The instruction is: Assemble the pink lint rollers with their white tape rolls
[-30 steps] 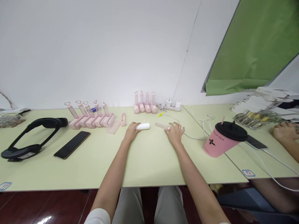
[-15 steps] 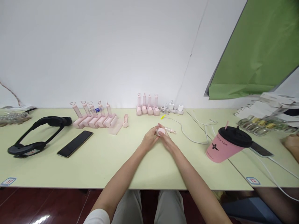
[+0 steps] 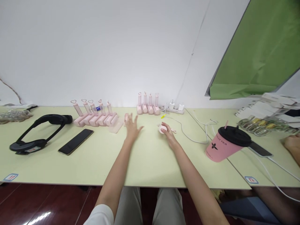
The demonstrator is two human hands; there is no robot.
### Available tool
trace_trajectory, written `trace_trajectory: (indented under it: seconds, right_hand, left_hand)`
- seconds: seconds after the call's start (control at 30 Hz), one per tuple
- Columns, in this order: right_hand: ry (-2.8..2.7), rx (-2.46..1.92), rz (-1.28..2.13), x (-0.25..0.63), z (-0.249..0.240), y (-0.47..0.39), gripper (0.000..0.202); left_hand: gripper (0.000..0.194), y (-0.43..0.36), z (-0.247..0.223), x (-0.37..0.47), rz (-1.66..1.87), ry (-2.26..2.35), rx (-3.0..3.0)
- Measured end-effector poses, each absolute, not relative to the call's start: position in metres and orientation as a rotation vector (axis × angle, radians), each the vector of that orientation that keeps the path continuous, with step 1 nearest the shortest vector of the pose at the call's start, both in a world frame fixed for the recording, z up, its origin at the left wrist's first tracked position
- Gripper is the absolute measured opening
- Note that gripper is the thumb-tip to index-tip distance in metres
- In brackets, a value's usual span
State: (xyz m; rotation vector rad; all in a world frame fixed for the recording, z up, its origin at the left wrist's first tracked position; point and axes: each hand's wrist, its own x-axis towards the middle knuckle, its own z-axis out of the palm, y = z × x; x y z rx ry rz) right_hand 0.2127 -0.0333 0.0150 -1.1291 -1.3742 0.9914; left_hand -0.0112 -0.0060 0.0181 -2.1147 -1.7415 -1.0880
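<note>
My right hand (image 3: 169, 135) grips a small pink piece with a round pale face (image 3: 162, 128), just above the table. Behind its fingers a slim pink piece (image 3: 173, 131) lies partly hidden on the table. My left hand (image 3: 132, 128) is slightly blurred, its fingers spread, and holds nothing visible. It reaches close to a short pink piece (image 3: 126, 118), partly covering it; contact cannot be made out. Left of that are a flat pale-pink translucent piece (image 3: 116, 126) and a row of pink blocks (image 3: 94, 120) bearing clear tubes with loop tops.
Another row of pink pieces with tubes (image 3: 148, 109) stands by the wall beside a power strip (image 3: 174, 110). A black headset (image 3: 39, 120) and a phone (image 3: 76, 141) lie left. A pink cup (image 3: 220, 148) and a white cable (image 3: 197, 142) are right; another person's hand (image 3: 292, 143) shows at the edge.
My hands were together around the round pink piece. My left hand has let go and moved left with fingers spread; my right hand keeps the piece.
</note>
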Motion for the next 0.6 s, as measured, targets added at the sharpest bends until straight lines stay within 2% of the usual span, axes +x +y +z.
trace_trajectory:
  seconds: [0.1, 0.2, 0.43, 0.6]
  right_hand:
    - [-1.414, -1.186, 0.878, 0.212, 0.017, -0.037, 0.050]
    - [-1.521, -1.273, 0.695, 0.210, 0.020, -0.041, 0.041]
    - [-1.615, -1.507, 0.425, 0.208, 0.015, -0.040, 0.036]
    - [-1.885, -1.686, 0.175, 0.206, 0.007, -0.044, 0.048]
  left_hand:
    - [0.040, 0.007, 0.003, -0.046, -1.013, -1.939, -1.942]
    - [0.028, 0.012, -0.008, -0.059, -0.976, -1.946, -1.954]
    - [0.035, 0.008, 0.001, -0.032, -1.211, -1.853, -2.410]
    - [0.036, -0.003, 0.007, 0.002, -1.375, -1.776, -2.718]
